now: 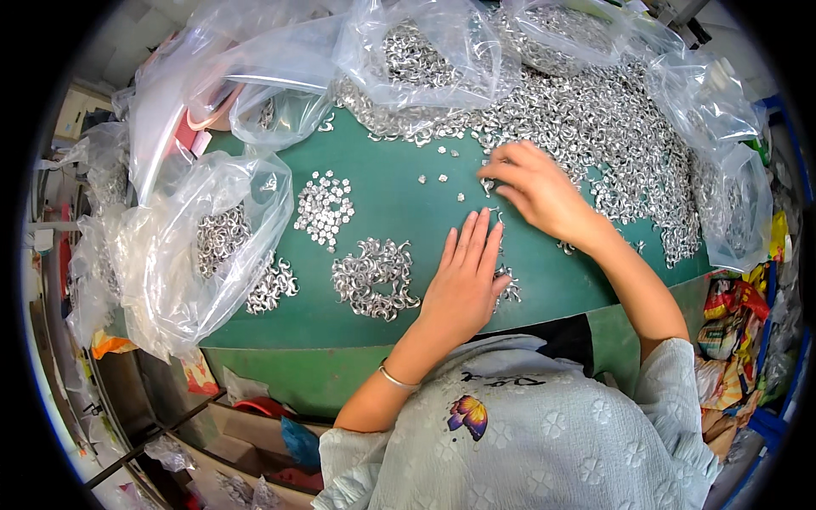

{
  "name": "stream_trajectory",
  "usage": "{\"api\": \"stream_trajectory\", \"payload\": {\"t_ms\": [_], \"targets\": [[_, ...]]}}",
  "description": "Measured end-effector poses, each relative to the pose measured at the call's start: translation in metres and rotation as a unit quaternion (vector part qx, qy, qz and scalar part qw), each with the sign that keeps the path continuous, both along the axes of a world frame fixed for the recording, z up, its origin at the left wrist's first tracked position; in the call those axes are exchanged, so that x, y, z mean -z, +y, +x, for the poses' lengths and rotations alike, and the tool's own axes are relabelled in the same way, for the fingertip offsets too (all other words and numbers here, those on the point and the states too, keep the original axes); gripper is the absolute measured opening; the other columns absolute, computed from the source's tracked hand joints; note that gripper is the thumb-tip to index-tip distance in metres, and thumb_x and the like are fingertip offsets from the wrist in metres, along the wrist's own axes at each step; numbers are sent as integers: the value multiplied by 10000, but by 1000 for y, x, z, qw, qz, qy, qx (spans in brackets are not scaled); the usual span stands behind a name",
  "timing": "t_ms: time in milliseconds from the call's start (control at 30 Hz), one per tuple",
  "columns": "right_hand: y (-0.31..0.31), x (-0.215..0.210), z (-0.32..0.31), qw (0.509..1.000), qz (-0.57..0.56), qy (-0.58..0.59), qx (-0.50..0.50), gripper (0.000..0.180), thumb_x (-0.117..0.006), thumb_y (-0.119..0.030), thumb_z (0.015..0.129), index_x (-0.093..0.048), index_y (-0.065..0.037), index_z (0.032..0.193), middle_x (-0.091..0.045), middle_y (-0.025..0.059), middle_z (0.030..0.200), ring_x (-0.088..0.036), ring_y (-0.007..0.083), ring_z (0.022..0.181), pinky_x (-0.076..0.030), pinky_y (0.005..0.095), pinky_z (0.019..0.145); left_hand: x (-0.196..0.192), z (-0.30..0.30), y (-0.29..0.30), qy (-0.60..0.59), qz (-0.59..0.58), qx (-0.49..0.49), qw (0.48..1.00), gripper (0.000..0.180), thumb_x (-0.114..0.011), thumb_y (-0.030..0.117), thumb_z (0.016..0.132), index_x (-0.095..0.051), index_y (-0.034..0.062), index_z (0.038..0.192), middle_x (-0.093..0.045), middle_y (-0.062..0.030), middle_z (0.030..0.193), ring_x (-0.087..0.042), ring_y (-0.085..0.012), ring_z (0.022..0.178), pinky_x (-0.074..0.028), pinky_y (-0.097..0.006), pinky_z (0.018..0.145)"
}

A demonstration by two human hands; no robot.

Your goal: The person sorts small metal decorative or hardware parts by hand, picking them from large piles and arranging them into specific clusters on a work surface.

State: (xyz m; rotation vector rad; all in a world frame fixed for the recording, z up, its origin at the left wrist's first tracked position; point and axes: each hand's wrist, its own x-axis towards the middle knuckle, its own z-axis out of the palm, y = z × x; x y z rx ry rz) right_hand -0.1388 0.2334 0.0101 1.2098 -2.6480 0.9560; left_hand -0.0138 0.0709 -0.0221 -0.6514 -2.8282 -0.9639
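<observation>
My left hand lies flat on the green tabletop, fingers stretched out and close together. Small silver curved metal pieces lie beside its thumb, and a few show past its fingertips. My right hand is at the edge of the big heap of the same silver pieces. Its fingers are bent, with thumb and forefinger close around a small silver metal piece. A few tiny flower-shaped silver pieces lie to the left of that hand.
At left on the green table are a pile of flower-shaped pieces and a pile of curved pieces. Clear plastic bags of metal parts stand along the left, back and right. Colourful packages lie beyond the right edge.
</observation>
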Motion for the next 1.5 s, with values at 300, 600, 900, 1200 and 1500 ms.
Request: {"api": "stream_trajectory", "payload": {"t_ms": [300,600,900,1200,1500], "targets": [[24,-3,5,995,18,-98,-19,86,-666,-53,813,-634,-15,885,-611,105,902,-571,297,891,-449,389,846,0,2,-3,-55,83,-9,995,612,-598,55,864,-328,-45,1404,-346,-224,1450,-308,-403,1377,-252,-507,1139],[6,2,-5,999,21,27,10,88,-668,-88,800,-658,-43,876,-588,80,909,-544,278,910,-437,376,828,0,1,-3,-37,84,-38,995,602,-563,70,895,-288,-81,1409,-347,-266,1434,-328,-411,1361,-265,-512,1136],[18,6,6,995,79,-41,-46,116,-704,-103,773,-666,-68,877,-564,48,1012,-508,239,990,-401,372,852,2,2,-3,-41,89,-47,994,588,-555,68,901,-290,-89,1403,-368,-273,1421,-341,-414,1355,-271,-507,1134],[7,9,-3,997,69,18,-5,107,-706,-95,766,-640,-64,844,-563,55,980,-509,248,999,-400,383,853,3,0,-4,-38,85,-45,995,568,-564,65,898,-318,-85,1387,-386,-277,1401,-357,-416,1343,-284,-512,1127],[13,2,-1,994,109,14,9,96,-687,-94,795,-667,-61,883,-570,39,977,-510,226,960,-387,362,844,2,1,-4,-28,95,-47,994,566,-566,61,897,-318,-88,1384,-394,-276,1389,-364,-417,1338,-291,-517,1122]]}}
